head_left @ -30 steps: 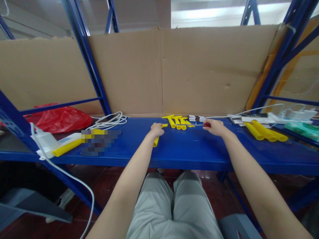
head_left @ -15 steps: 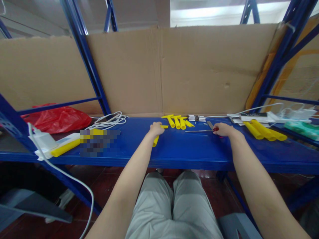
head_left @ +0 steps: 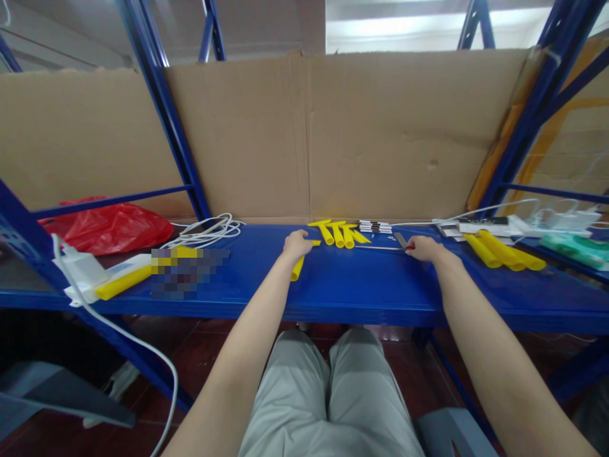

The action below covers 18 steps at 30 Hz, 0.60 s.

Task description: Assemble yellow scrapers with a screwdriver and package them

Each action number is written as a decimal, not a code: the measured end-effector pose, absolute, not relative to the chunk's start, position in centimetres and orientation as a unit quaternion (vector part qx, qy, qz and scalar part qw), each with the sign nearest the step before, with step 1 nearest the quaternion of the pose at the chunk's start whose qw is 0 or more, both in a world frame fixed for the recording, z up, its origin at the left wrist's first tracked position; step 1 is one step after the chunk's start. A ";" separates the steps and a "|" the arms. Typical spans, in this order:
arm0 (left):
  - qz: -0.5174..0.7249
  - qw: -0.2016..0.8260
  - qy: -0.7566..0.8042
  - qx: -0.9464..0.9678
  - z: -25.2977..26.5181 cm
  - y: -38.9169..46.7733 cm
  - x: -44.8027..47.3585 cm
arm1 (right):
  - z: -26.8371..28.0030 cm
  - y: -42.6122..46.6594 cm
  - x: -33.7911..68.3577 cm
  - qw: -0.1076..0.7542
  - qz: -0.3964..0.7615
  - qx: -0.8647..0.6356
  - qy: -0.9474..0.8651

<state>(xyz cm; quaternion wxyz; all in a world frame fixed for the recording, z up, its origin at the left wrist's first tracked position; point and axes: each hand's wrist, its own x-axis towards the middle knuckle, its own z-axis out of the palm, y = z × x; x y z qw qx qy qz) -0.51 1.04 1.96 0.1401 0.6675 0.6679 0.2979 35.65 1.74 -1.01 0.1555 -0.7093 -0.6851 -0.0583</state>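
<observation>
We see the left hand (head_left: 295,243) with fingers closed on a yellow T (head_left: 297,270) at the tabletop (head_left: 356,282), probably to steady it, while the right hand (head_left: 422,248) clamps its fingers on the rod's (head_left: 379,248) end, perhaps for pointing its tip leftward.

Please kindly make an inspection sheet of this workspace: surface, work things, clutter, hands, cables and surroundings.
Surface: blue shelf, slightly glossy.
Work things: yellow T-pieces side by side at the back; striped pieces beside them; thin rod and grey strip near the right hand.
Clutter: red bag at left, yellow tubes at right; one patch at left is pixelated.
Hands: left hand holds a yellow piece; right hand is at the rod's end, grip unclear.
Cables: white coil at back left; white cable hanging over the front edge.
Surroundings: cardboard behind, blue posts at both sides.
</observation>
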 end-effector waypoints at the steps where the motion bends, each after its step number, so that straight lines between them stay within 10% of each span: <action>1: 0.298 0.141 0.667 0.668 2.0 1.0 -0.5 | -0.8 1.5 35.3 0.133 -0.049 -0.732 -0.667; 18: 0.356 0.130 0.644 0.664 1.9 2.0 -1.2 | 1.8 -1.2 31.2 0.082 -0.038 -0.777 -0.623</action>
